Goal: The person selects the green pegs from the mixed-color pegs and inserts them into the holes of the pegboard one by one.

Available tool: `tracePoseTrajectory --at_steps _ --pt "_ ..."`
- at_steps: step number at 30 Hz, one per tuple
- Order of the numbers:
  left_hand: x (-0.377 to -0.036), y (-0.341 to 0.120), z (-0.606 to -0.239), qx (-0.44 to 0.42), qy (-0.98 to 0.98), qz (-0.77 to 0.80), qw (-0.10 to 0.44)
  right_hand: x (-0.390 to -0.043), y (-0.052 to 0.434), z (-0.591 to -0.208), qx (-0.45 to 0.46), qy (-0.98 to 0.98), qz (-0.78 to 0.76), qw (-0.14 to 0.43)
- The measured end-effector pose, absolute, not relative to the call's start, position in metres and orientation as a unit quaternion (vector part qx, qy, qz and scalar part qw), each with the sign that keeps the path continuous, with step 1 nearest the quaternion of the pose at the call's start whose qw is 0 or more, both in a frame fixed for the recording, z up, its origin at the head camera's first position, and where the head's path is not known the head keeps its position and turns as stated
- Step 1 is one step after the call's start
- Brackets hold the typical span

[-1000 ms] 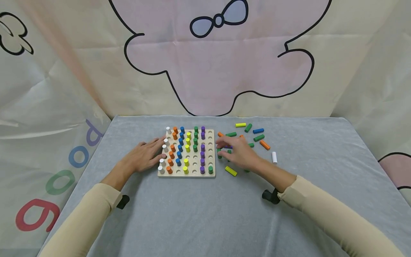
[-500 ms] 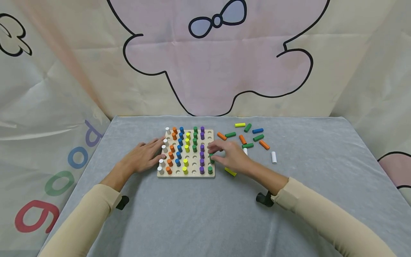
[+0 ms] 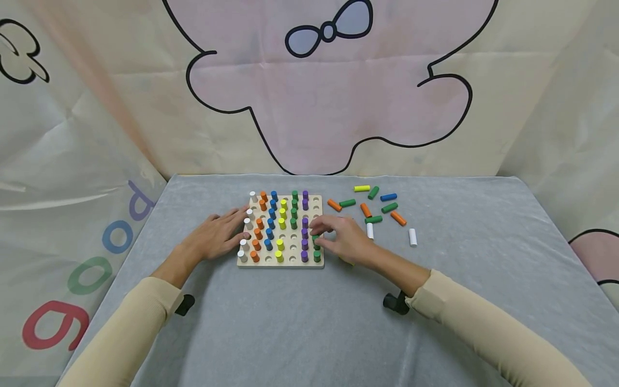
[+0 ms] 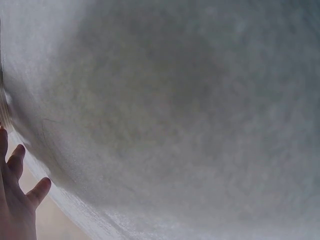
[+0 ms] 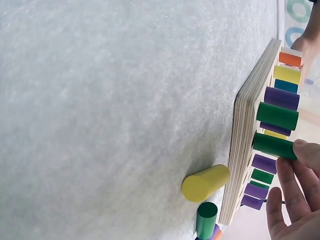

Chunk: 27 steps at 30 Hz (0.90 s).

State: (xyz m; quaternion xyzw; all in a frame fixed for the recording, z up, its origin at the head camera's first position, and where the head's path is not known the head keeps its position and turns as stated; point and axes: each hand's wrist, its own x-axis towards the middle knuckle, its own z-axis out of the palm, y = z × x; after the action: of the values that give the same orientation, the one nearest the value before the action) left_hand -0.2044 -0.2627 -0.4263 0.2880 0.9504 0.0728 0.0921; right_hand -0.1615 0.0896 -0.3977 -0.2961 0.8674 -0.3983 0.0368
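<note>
A pale wooden pegboard [image 3: 280, 265] stands on the grey cloth with columns of white, orange, blue, yellow, green and purple pegs. My left hand [image 3: 215, 236] lies along its left edge, fingers spread and touching the side. At the right column, my right hand [image 3: 345, 236] pinches a green peg [image 5: 274, 145] by its top between thumb and fingers. The peg stands upright with its lower end at the board, just behind another green peg [image 3: 317, 256] at the near right corner. In the left wrist view only part of the left hand [image 4: 17, 200] shows.
Loose pegs lie right of the board: several green and orange ones, a blue peg [image 3: 388, 197], a yellow peg [image 3: 361, 188] and two white pegs, one the white peg [image 3: 412, 237] farthest right. Another yellow peg [image 5: 206, 183] lies close beside the board's right edge, partly under the right hand.
My right hand has moved left from among the loose pegs to the board's right column, bringing the green peg and lowering it there. My left hand has stayed in place.
</note>
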Motion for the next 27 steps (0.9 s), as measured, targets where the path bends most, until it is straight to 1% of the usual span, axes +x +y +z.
tracePoseTrajectory --at_steps 27 --pt "-0.2025 -0.2615 -0.4243 0.278 0.953 0.070 0.095 -0.1593 0.0920 -0.4045 -0.302 0.875 -0.374 0.052"
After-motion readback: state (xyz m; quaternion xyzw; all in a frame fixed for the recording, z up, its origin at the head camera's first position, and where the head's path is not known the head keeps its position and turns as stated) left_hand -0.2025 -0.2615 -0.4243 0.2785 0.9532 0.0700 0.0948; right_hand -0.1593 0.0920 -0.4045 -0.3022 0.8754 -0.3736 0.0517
